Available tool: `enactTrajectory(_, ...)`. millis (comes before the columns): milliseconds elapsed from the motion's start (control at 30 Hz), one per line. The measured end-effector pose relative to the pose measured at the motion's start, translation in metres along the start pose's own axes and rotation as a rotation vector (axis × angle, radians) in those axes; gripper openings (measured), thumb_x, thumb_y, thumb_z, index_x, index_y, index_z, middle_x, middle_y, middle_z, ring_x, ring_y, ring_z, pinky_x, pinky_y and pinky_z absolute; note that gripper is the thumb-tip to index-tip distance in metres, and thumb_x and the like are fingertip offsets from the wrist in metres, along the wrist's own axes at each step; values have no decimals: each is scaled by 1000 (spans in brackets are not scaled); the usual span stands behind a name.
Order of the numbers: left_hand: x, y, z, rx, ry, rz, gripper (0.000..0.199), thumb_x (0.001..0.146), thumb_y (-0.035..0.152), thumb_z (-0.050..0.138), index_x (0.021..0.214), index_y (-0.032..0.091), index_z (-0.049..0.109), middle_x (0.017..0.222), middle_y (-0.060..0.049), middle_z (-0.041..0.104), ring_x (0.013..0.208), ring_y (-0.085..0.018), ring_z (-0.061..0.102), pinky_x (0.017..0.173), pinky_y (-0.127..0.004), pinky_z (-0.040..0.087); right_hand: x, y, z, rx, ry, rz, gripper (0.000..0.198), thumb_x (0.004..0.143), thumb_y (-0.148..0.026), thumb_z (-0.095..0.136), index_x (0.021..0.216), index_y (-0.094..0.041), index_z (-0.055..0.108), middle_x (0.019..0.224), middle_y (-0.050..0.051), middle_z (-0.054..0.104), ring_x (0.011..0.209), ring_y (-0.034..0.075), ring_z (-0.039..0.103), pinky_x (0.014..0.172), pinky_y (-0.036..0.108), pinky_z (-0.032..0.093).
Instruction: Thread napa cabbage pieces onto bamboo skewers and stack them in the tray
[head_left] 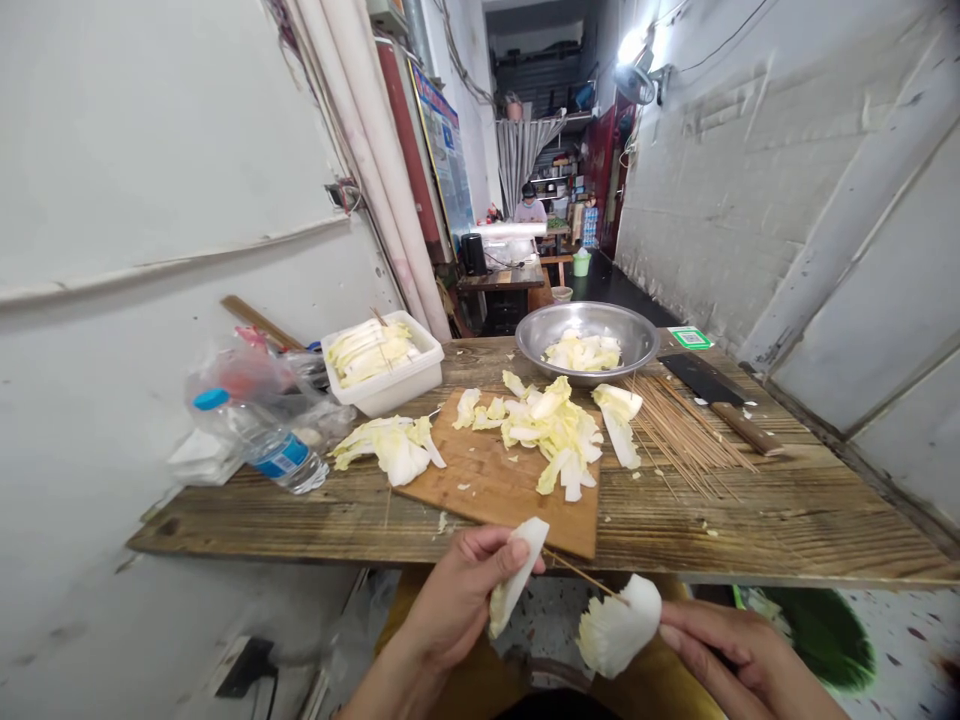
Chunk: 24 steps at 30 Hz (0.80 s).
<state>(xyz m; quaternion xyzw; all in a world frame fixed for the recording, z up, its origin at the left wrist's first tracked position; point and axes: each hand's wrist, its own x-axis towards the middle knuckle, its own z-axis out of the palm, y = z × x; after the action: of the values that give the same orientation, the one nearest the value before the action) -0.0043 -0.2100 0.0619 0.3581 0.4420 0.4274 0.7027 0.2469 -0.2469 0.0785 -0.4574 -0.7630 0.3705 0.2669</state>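
Note:
My left hand (459, 592) is closed on a pale piece of Chinese cabbage (519, 582), thumb on its near face. A thin bamboo skewer (581, 573) runs from behind that piece to a second cabbage piece (619, 630) on the right. At that second piece's right edge, the fingers of my right hand (739, 650) are pinched together. Whether they also grip the skewer's end is hidden. Both hands are in front of the table edge, below the wooden cutting board (487, 475), which bears a heap of cut cabbage (551, 425).
A steel bowl (525, 345) and a white tub (412, 385) hold cabbage. Bamboo skewers (686, 435) lie right of the board, near a cleaver (720, 400). More leaves (394, 445), a water bottle (274, 450) and plastic bags (232, 370) lie left. A person (530, 207) is far back.

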Motion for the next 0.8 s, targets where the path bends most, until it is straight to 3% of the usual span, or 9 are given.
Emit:
enactTrajectory(400, 2, 0, 3, 65, -3, 1, 34, 60, 45, 76, 63, 12, 71, 57, -3, 60, 51, -8, 44, 49, -21, 28, 2, -4, 0, 53, -42, 33, 33, 93, -35, 39, 111, -26, 65, 94, 3, 71, 76, 18, 65, 72, 25, 52)
enactTrajectory(600, 3, -8, 19, 52, -12, 22, 31, 59, 42, 77, 61, 12, 72, 57, -2, 59, 54, -9, 44, 54, -20, 32, 7, -12, 2, 70, -39, 33, 32, 93, -33, 40, 110, -26, 66, 95, 2, 71, 79, 17, 66, 74, 24, 51)
enactTrajectory(800, 4, -11, 18, 6, -5, 44, 22, 61, 34, 78, 65, 13, 71, 68, -3, 62, 62, -10, 49, 60, -20, 38, 9, -14, 1, 79, -32, 47, 33, 93, -33, 38, 106, -24, 67, 92, 2, 71, 79, 17, 65, 72, 24, 50)
